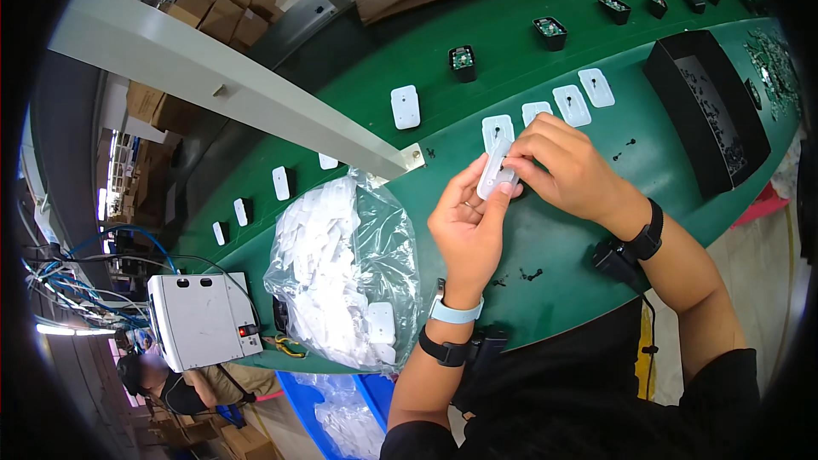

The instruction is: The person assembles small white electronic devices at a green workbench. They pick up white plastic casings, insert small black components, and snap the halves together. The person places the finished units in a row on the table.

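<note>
While both hands meet at the centre of the frame above the green belt (562,247), the item in hand is a small white plastic plate (497,172), rounded-rectangular, held off the surface. Left hand (470,226): palm up, thumb and fingers closed on the plate's lower end, so the plate stands just above and slightly right of that grip. Right hand (567,166): comes in from the right, fingertips pinched together on the plate's upper right edge; whether a second small part sits under those fingertips cannot be told. Long axis of the plate: runs from lower centre toward the upper centre of the frame, tilted a little right, roughly in line with the left fingers. Both hands touch it; the left carries it from below, the right works on it from the side. Directly behind it, toward the top of the frame, lies a row of like white plates (562,102) flat on the belt, the nearest just beyond the held one. Left of centre: clear bag of white parts (341,273). Upper right: black tray (707,111). Along the upper belt: small black housings (463,62), spaced apart. Lower left: grey box with a red light (200,319).
</note>
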The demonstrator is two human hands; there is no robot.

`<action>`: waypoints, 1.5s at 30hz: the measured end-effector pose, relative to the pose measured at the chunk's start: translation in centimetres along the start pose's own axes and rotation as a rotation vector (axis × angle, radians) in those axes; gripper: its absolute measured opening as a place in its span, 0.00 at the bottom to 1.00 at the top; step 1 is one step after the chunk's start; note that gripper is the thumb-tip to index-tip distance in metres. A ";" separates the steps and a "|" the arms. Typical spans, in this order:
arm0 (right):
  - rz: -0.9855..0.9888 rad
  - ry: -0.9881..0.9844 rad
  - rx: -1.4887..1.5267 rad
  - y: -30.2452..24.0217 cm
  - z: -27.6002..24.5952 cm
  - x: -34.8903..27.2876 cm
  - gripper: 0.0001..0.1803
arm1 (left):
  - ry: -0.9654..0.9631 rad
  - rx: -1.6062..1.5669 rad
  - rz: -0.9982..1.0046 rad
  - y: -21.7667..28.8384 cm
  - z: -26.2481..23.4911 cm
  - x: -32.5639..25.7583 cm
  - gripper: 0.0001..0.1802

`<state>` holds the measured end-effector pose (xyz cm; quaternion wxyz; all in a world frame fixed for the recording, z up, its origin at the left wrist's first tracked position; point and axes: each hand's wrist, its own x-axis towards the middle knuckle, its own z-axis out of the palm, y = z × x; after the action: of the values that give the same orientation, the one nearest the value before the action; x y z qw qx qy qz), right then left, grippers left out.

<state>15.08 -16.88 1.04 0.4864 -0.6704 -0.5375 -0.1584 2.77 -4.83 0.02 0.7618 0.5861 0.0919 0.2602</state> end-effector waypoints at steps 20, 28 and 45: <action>0.279 0.000 0.220 -1.0 0.4 -0.5 0.06 | 0.002 0.131 0.152 -0.2 -0.3 -0.4 0.21; 0.272 0.047 0.196 -0.9 0.9 -0.8 0.06 | 0.052 0.056 0.053 0.4 0.4 -0.5 0.23; 0.115 0.024 -0.053 -0.7 0.7 -0.7 0.09 | 0.087 0.069 0.022 -0.5 0.3 -0.5 0.22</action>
<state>13.97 -16.75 0.58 0.4831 -0.7108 -0.4879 -0.1526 2.65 -5.39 -0.41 0.7335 0.6013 0.1275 0.2903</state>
